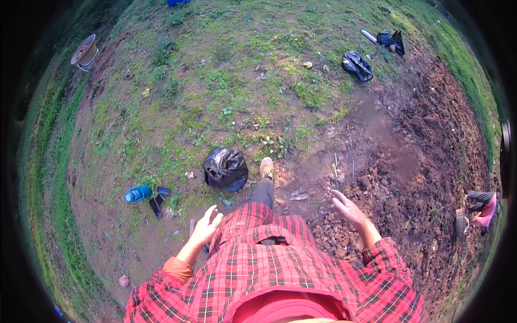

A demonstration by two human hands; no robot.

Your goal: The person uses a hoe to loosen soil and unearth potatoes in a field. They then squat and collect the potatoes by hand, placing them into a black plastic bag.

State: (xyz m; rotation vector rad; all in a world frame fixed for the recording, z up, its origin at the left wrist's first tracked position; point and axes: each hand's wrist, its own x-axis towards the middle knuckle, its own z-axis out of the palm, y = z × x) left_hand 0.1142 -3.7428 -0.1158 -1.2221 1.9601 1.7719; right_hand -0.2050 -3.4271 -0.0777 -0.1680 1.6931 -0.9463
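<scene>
My left hand (205, 227) hangs beside my body with its fingers apart and nothing in it. Ahead of it on the ground sits a black plastic bag (225, 168), bunched up and full-looking. My right hand (347, 209) is out over the edge of the dug soil (388, 204), fingers stretched, holding nothing. One of my shoes (266, 168) shows just right of the bag. A blue bottle (138, 194) lies to the left, with a dark phone-like slab (156, 205) and a small dark blue item (163, 190) next to it.
Another black bag (357, 66) lies far right, with a dark bundle (390, 40) and a white tube (369, 36) beyond. A basket-like container (85, 52) stands far left. At the right edge a person in pink (486, 210) is partly visible. Weedy ground (215, 91) stretches ahead.
</scene>
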